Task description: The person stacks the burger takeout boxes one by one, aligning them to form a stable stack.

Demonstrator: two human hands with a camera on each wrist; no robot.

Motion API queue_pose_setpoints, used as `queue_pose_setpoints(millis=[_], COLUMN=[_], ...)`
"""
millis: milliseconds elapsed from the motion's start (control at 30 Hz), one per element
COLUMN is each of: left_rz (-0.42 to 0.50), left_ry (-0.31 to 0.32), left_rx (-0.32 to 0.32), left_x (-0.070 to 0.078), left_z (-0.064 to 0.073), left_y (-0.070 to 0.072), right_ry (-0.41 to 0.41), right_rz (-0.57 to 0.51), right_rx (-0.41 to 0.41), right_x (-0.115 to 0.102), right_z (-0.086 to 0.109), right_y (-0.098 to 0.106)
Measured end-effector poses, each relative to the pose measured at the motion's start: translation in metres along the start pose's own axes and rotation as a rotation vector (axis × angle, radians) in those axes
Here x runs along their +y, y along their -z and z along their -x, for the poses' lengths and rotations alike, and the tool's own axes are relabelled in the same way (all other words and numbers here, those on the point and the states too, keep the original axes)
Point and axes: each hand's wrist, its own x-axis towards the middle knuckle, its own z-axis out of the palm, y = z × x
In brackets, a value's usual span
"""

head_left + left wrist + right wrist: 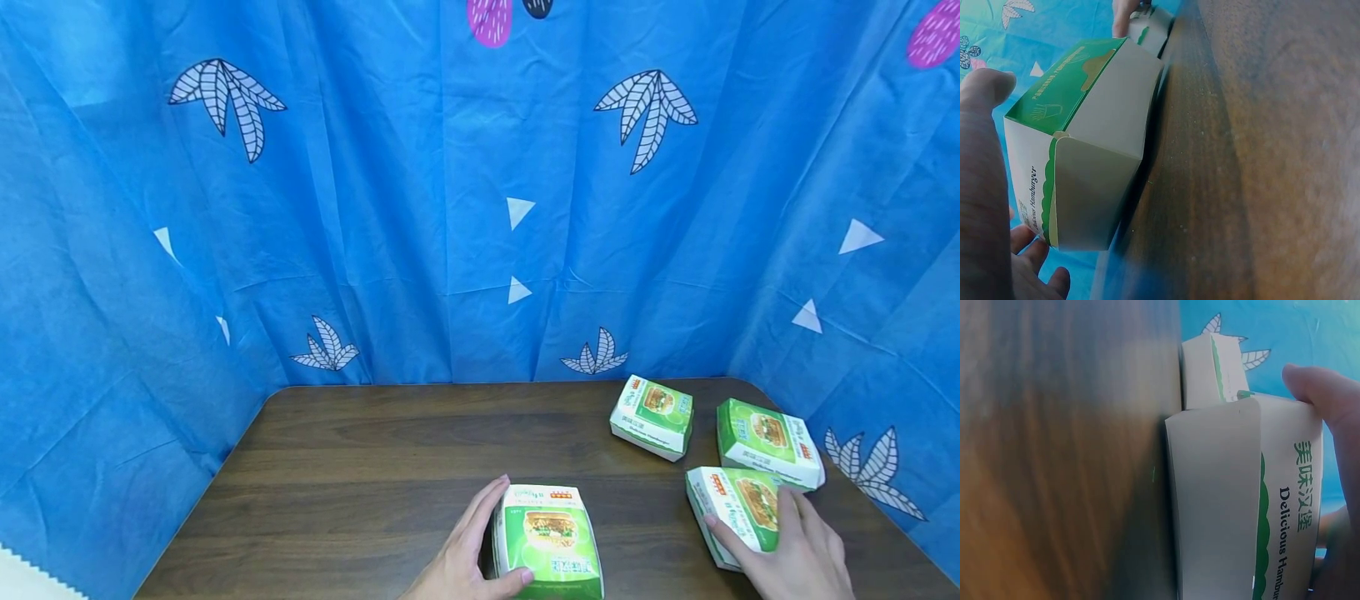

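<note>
A green and white hamburger box (553, 546) with a burger picture lies near the front edge, at the middle of the table. My left hand (467, 546) grips it from the left, thumb at the near end and fingers by the far corner. To the right, my right hand (804, 546) holds a second hamburger box (738, 508), thumb on its left side and fingers over the right. In the right wrist view that box (1216, 500) shows "Delicious Hamburger" on its side. The left wrist view shows the first box (1094, 187) low at the wooden surface.
Two more hamburger boxes stand behind the right hand: one farther back (652, 417), another at the right (771, 442), close to the held one. The dark wooden table (337, 492) extends left. Blue patterned curtains (480, 167) enclose its back and sides.
</note>
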Motion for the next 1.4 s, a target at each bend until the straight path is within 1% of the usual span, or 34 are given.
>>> queue_pose_setpoints(millis=[100, 333, 533, 633, 767, 867, 967, 1067, 1200, 1300, 1400], left_rz=[-0.01, 0.001, -0.003, -0.004, -0.008, -0.007, 0.001, -0.002, -0.02, -0.026, -0.033], left_ry=[-0.009, -0.007, -0.009, -0.008, -0.005, -0.007, -0.003, -0.01, -0.054, -0.093, -0.112], left_rx=[0.007, 0.0, 0.003, 0.004, 0.002, 0.0, -0.004, 0.0, 0.027, 0.047, 0.056], left_x=[0.0, 0.0, 0.0, 0.0, 0.0, -0.001, -0.001, -0.001, -0.002, -0.002, -0.004], left_z=[0.001, 0.0, 0.001, 0.001, 0.001, 0.001, 0.001, 0.001, 0.0, 0.0, 0.0], left_y=[0.0, 0.001, 0.001, 0.001, 0.0, 0.0, -0.001, -0.001, -0.002, -0.001, -0.002], right_ry=[0.031, 0.057, 0.071, 0.112, 0.195, 0.236, 0.236, 0.221, 0.223, 0.242, 0.26], right_rz=[-0.004, 0.001, -0.024, -0.031, -0.038, -0.044, -0.049, -0.048, -0.042, -0.047, -0.052], right_rx=[0.025, 0.055, 0.084, 0.103, 0.133, 0.138, 0.109, 0.051, -0.022, -0.033, -0.013], right_x=[-0.001, -0.006, -0.012, -0.013, -0.014, -0.014, -0.017, -0.021, -0.027, -0.031, -0.033], right_z=[0.0, 0.003, 0.006, 0.008, 0.011, 0.013, 0.014, 0.016, 0.018, 0.021, 0.024], right_y=[-0.001, -0.002, -0.002, -0.004, -0.006, -0.007, -0.007, -0.005, -0.001, 0.001, 0.001])
